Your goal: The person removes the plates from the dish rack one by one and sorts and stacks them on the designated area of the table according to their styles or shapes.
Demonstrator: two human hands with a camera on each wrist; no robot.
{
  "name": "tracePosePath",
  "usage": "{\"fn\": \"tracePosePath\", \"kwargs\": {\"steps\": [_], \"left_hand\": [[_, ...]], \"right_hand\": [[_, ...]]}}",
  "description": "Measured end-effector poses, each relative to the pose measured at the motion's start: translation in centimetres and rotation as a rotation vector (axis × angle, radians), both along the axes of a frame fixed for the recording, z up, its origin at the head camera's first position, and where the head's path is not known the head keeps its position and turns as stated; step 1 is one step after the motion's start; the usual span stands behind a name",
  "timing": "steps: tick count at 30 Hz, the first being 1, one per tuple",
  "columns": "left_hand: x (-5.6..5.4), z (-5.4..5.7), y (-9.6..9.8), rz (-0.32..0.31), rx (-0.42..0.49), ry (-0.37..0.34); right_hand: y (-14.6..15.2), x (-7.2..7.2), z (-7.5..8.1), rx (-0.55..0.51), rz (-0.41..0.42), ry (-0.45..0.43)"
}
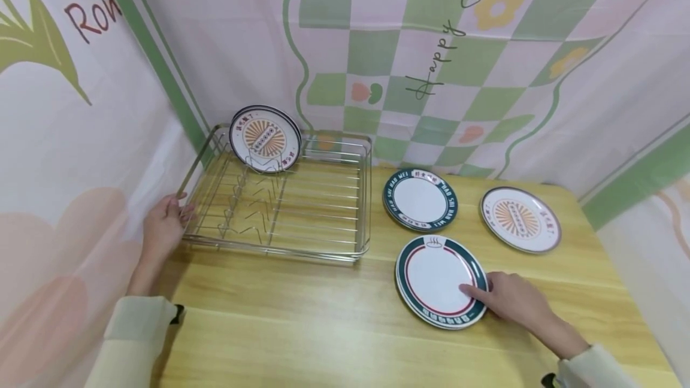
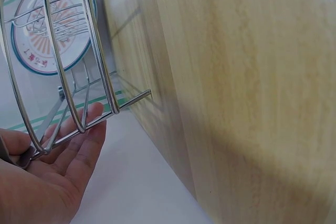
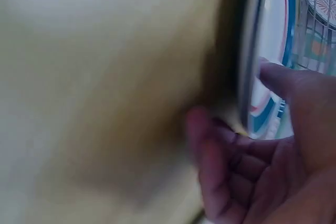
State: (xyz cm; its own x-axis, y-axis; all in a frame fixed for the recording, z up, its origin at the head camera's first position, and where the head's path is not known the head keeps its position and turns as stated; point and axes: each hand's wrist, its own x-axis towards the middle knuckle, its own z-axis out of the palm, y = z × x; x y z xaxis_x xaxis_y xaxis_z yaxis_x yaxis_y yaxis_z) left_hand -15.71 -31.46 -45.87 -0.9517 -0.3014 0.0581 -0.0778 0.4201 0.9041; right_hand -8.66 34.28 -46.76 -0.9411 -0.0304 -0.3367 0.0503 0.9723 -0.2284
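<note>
A wire dish rack (image 1: pixel 318 253) stands on the table, with white plates (image 1: pixel 265 139) bearing an orange sunburst leaning upright at its back left. My left hand (image 1: pixel 164 226) holds the rack's left front corner; in the left wrist view its fingers (image 2: pixel 79 156) lie under the wire rail. Right of the rack, my right hand (image 1: pixel 514 301) grips the right edge of a small stack of green-rimmed plates (image 1: pixel 439 280). Its thumb (image 3: pixel 278 80) rests on the upper face, while the other fingers curl by the underside. Whether it grips one plate or more, I cannot tell.
Behind the held stack lie dark-green-rimmed plates (image 1: pixel 423 199) with lettering. A sunburst plate (image 1: pixel 520 220) lies farther right. Patterned cloth (image 1: pixel 377 64) hangs along the table's back, and more cloth (image 1: pixel 81 154) closes off the left side.
</note>
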Motion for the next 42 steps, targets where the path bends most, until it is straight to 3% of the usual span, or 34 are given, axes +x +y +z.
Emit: {"fn": "tracePosePath", "kwargs": {"steps": [3,7,17,26,30,36,42], "left_hand": [[-0.1,0.0,0.0,-0.002,-0.012,0.002],[-0.2,-0.1,0.0,-0.005,-0.022,0.007],[0.1,0.1,-0.1,0.000,-0.020,0.000],[0.1,0.0,0.0,-0.003,-0.034,0.007],[0.1,0.0,0.0,-0.006,-0.033,0.004],[0.0,0.0,-0.3,-0.009,-0.029,0.006],[0.0,0.0,-0.2,-0.014,-0.017,-0.006]], "right_hand": [[-0.1,-0.8,1.5,0.072,0.016,0.005],[-0.9,-2.5,4.1,0.099,0.041,0.078],[-7.5,-6.3,9.6,-0.018,0.238,0.333],[-14.2,-10.2,12.2,-0.135,0.389,0.422],[-17.3,-12.6,13.4,-0.200,0.481,0.420],[-22.6,-16.7,15.2,-0.302,0.584,0.325],[-27.0,-20.7,14.6,-0.347,0.602,0.251]]}}
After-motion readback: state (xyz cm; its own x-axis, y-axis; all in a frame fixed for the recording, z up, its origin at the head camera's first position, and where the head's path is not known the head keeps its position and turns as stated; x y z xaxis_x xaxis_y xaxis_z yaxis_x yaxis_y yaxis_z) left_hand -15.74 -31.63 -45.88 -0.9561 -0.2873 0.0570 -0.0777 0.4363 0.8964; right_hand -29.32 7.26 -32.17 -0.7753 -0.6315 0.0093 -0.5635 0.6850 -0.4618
